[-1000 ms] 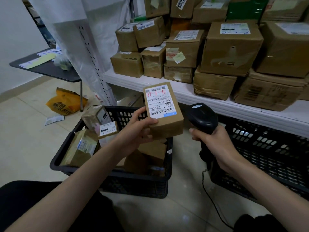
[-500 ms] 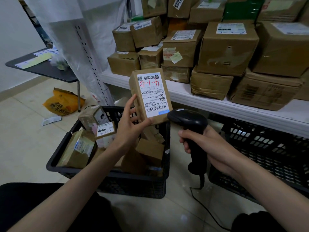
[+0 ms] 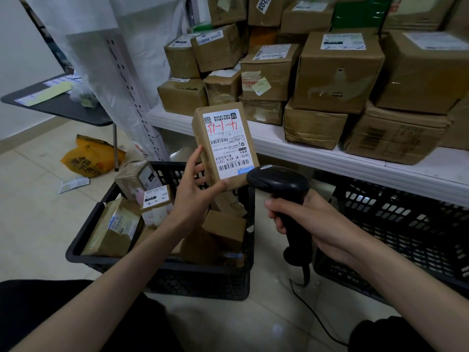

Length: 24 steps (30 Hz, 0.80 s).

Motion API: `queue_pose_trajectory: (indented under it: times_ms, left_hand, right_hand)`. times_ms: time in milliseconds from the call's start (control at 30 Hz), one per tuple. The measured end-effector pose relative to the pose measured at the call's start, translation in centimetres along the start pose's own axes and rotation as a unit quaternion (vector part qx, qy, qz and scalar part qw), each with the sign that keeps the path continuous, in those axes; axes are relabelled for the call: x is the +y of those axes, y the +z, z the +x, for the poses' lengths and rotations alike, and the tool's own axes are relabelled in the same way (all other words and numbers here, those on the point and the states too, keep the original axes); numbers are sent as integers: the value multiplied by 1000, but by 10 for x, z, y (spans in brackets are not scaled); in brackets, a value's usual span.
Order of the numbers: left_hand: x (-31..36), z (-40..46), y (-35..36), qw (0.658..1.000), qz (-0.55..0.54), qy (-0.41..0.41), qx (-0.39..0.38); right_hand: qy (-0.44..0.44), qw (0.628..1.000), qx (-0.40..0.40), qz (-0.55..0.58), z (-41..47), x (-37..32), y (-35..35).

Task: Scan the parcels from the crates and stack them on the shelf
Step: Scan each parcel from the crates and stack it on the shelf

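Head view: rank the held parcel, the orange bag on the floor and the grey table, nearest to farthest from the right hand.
From the right hand, which grips the scanner:
1. Held parcel, just up and left, in the left hand.
2. Orange bag, on the floor far left.
3. Grey table, behind the bag, by the wall.

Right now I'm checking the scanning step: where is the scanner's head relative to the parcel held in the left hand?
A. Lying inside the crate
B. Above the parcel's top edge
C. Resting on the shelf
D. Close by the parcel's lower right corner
D: the right hand holds the scanner with its head beside the lower right corner of the parcel, which the left hand holds up.
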<state>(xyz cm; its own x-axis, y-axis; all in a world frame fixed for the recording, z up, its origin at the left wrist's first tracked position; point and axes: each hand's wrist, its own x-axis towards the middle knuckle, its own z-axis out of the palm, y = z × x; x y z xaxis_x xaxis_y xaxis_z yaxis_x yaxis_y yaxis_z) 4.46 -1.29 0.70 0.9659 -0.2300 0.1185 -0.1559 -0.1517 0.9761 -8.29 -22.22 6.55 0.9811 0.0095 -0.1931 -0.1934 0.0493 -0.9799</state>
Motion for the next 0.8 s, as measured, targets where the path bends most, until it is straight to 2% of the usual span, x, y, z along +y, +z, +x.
queue_pose_trajectory:
  times_ms: [800]
  left_hand:
    - [5, -2, 4, 999, -26, -34, 3]
  right_hand:
    - [-31, 999, 1, -23, -3, -4, -3]
